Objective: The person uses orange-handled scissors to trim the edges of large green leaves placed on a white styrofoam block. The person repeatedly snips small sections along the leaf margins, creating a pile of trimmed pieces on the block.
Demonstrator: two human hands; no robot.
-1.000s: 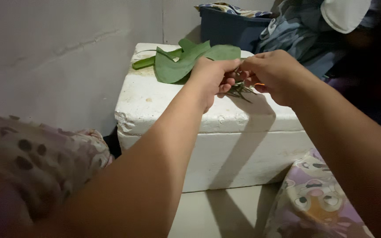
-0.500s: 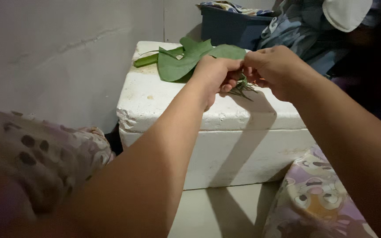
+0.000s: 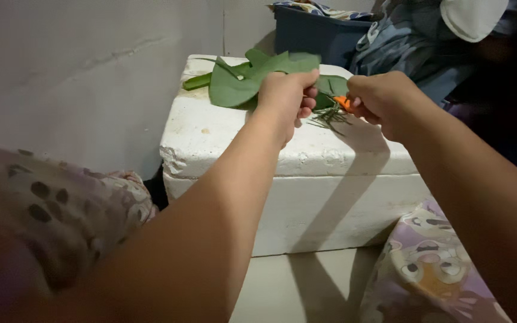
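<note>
My left hand (image 3: 287, 96) pinches a broad green leaf (image 3: 234, 84) by its edge above a white foam box (image 3: 294, 179). My right hand (image 3: 381, 98) is closed around a small tool with an orange part (image 3: 343, 103) showing between the fingers; its kind is unclear. A small heap of thin green strips (image 3: 329, 115) lies on the box lid between the two hands. More green leaves (image 3: 330, 85) lie on the lid behind my hands.
A dark blue plastic tub (image 3: 318, 36) stands behind the box, with blue cloth (image 3: 402, 48) draped beside it. A grey wall (image 3: 91, 66) runs along the left. Patterned fabric (image 3: 432, 269) covers my knees at both lower corners.
My hands have drawn apart: the left moved left with the leaf, the right moved right. The orange part of the tool and the strips on the lid now show.
</note>
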